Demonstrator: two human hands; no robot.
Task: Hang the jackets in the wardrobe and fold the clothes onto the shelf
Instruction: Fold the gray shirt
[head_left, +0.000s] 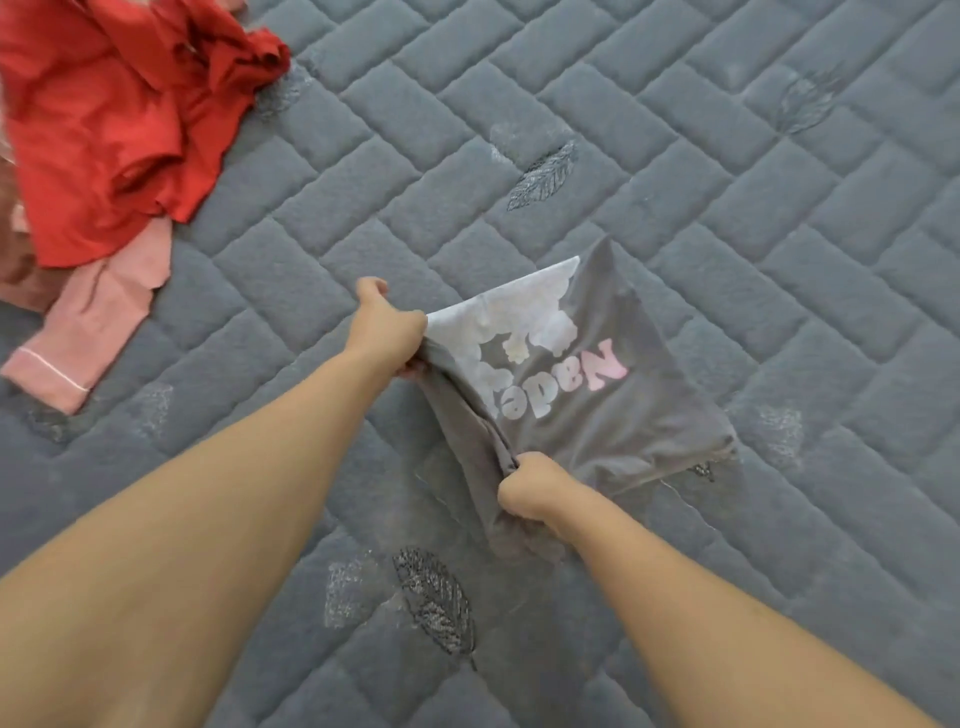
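The right hand (535, 491) bunched the near edge of a soft grey printed cotton T-shirt (613, 410), partly folded on the grey quilted mattress (727, 182). Beyond, the left hand (387, 332) pinched its far corner. It looked light, limp; 2 corner grips suited it. A crumpled red garment (119, 119) lay farthest.

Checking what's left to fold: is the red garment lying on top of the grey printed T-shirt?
No, the red garment lies apart at the upper left, while both hands grip the grey T-shirt.
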